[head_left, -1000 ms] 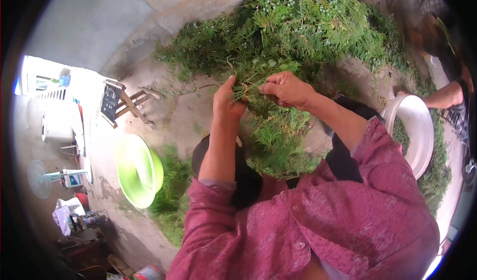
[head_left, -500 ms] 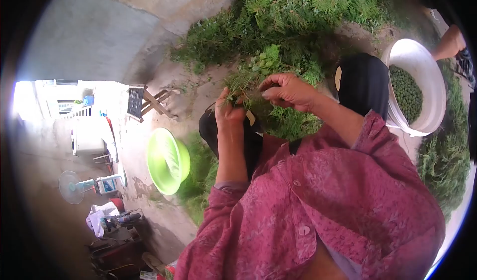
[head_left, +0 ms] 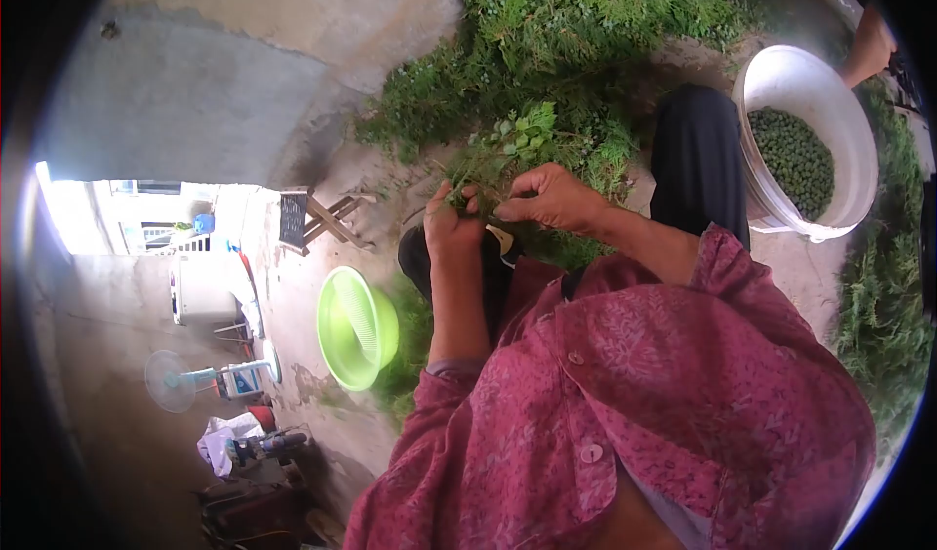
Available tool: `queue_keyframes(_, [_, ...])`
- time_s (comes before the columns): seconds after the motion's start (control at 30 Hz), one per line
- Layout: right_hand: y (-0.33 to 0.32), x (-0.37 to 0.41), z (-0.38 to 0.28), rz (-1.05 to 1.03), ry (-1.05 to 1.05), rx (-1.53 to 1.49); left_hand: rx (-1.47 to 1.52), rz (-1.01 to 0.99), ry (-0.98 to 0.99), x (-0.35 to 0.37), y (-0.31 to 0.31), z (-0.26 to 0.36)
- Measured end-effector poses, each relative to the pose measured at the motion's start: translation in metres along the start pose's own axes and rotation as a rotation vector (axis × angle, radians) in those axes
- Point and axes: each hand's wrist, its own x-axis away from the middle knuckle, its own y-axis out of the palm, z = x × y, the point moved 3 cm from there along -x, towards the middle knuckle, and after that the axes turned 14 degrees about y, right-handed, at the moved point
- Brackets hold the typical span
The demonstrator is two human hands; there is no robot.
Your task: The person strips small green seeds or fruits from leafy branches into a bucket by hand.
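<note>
My left hand [head_left: 454, 226] is closed round a green evergreen sprig [head_left: 467, 181], whose thin twigs stick out past the fingers. Close beside it, my right hand [head_left: 558, 200] is pinched, thumb and fingertips at the edge of that sprig. Whatever lies between those fingertips is too small to make out. Beyond both hands spreads a large heap of cut evergreen branches [head_left: 556, 52] with small bluish berries among them. A broad-leaved green sprig [head_left: 530, 132] lies at the near side of the heap.
On the right stands a white bucket [head_left: 764, 174] partly filled with green berries [head_left: 793, 160]; another person's hand [head_left: 869, 47] is beyond it. A lime-green basin [head_left: 330, 347] is at left, near a folding stool [head_left: 327, 220] and a fan [head_left: 171, 381]. More branches [head_left: 883, 277] lie far right.
My right hand has moved left and down to the sprig, its fingers closing to a pinch. My left hand still holds the sprig. The whole view has shifted slightly.
</note>
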Motion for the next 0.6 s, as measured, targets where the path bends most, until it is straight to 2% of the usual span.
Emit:
queue_keyframes(0.07, [-0.005,0.001,-0.002,-0.008,0.042,0.036,-0.086,0.223,0.054,0.006,0.009,-0.004])
queue_keyframes(0.13, [-0.005,0.003,-0.001,-0.017,0.091,0.069,-0.074,0.203,0.034,0.005,0.01,-0.009])
queue_keyframes(0.23, [-0.005,0.007,-0.006,0.055,0.0,0.045,-0.114,0.157,0.047,-0.001,0.009,-0.012])
queue_keyframes(0.3, [-0.004,0.011,-0.006,0.008,0.288,-0.241,-0.17,0.133,0.08,-0.006,0.009,-0.012])
queue_keyframes(0.33, [-0.006,0.011,-0.004,0.007,0.29,-0.242,-0.162,0.167,0.09,-0.009,0.008,-0.011])
queue_keyframes(0.4, [-0.003,0.014,-0.002,-0.291,0.282,-0.154,-0.155,0.201,0.1,-0.016,0.001,-0.003])
queue_keyframes(0.43, [-0.005,0.015,-0.002,-0.292,0.282,-0.155,-0.153,0.164,0.116,-0.022,-0.008,0.006])
queue_keyframes(0.5, [-0.003,0.02,-0.005,-0.423,0.274,-0.15,-0.152,0.128,0.133,-0.028,-0.016,0.012])
queue_keyframes(0.53, [-0.006,0.018,-0.004,-0.427,0.277,-0.154,-0.119,0.107,0.113,-0.025,-0.016,0.012])
queue_keyframes(0.6, [-0.022,0.005,-0.003,-0.222,0.219,-0.352,-0.089,0.094,0.092,-0.021,-0.016,0.013])
